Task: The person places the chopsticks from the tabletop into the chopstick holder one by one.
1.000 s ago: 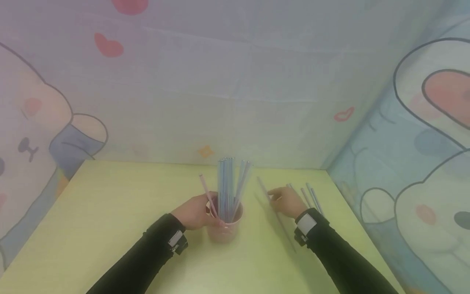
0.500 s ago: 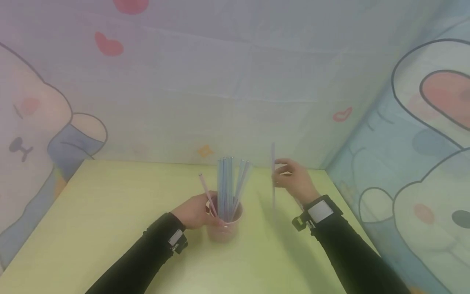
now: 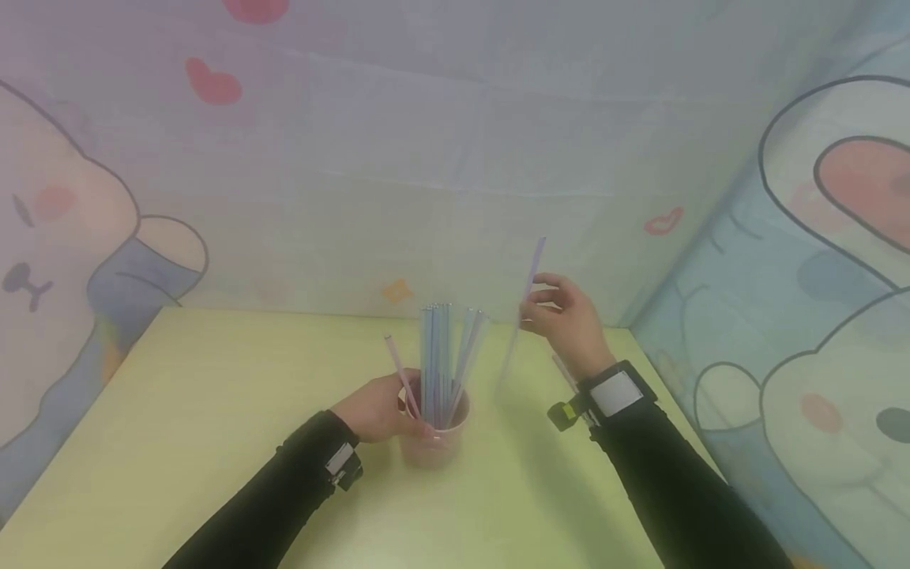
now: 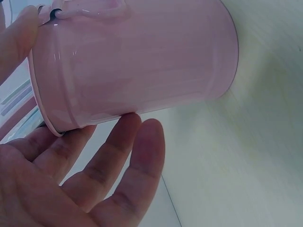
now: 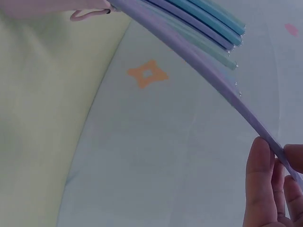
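A pink metal pail (image 3: 430, 452) with a small handle stands upright on the table, holding several blue and lilac straws (image 3: 437, 356). One pink straw (image 3: 396, 362) leans left in it. My left hand (image 3: 375, 408) holds the pail by its left side, thumb at the rim; the left wrist view shows fingertips against the wall. To the pail's right, my right hand (image 3: 567, 320) pinches a lilac straw (image 3: 535, 265) between thumb and fingers. This straw slants in the air, its lower end pointing down left. In the right wrist view it crosses in front of the pail's straws (image 5: 215, 21).
A loose straw (image 3: 564, 370) lies on the yellow table (image 3: 249, 379), partly hidden by the right wrist. Cartoon-printed cloth (image 3: 355, 158) hangs behind the table and along both sides.
My right hand has lifted the lilac straw off the table, turned it closer to upright and raised it higher. My left hand and the pail have stayed in place.
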Demonstrator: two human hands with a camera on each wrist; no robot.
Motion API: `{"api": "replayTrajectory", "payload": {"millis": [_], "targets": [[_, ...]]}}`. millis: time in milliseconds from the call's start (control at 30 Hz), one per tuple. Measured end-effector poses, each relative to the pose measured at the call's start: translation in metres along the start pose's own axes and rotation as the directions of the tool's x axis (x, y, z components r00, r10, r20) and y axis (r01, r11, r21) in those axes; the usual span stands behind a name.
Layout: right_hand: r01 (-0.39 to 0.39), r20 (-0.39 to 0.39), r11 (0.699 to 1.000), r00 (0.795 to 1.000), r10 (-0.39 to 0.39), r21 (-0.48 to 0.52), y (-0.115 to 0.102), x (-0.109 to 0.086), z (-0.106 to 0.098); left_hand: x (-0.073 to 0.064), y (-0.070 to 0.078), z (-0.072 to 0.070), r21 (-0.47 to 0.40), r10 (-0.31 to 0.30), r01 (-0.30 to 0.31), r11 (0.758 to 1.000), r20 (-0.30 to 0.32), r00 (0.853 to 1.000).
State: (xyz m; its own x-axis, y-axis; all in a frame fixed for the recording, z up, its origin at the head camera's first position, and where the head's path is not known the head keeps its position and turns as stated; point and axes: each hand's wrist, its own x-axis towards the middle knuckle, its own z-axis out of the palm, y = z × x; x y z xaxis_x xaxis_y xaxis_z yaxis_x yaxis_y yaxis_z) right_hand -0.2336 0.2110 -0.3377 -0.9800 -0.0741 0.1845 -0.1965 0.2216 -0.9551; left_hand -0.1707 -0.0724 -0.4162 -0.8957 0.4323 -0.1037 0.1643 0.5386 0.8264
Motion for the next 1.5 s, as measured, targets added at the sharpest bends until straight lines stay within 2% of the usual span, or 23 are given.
{"api": "replayTrajectory", "payload": {"millis": [200, 667, 967, 1233, 1500], "targets": [[0.012, -0.039, 0.995, 0.999, -0.008, 0.101, -0.002, 0.002, 0.013, 0.001, -0.002, 0.000, -0.003, 0.026, -0.026, 1.000, 0.011, 1.000], [-0.017, -0.012, 0.996, 1.000, 0.018, 0.088, 0.020, -0.008, 0.031, 0.001, -0.003, 0.001, 0.008, 0.022, -0.022, 1.000, 0.009, 1.000], [-0.048, 0.057, 0.999, 0.997, 0.047, 0.014, 0.040, -0.018, 0.040, 0.001, -0.004, 0.000, 0.015, 0.026, -0.026, 1.000, 0.007, 1.000], [-0.070, 0.087, 0.989, 0.993, 0.082, -0.130, 0.052, -0.026, 0.047, 0.001, -0.005, 0.000, 0.009, 0.026, -0.026, 1.000, 0.011, 1.000], [-0.042, 0.126, 0.991, 0.990, 0.058, -0.124, 0.062, -0.031, 0.058, 0.001, -0.005, -0.001, -0.008, 0.033, -0.033, 0.999, 0.014, 0.999]]}}
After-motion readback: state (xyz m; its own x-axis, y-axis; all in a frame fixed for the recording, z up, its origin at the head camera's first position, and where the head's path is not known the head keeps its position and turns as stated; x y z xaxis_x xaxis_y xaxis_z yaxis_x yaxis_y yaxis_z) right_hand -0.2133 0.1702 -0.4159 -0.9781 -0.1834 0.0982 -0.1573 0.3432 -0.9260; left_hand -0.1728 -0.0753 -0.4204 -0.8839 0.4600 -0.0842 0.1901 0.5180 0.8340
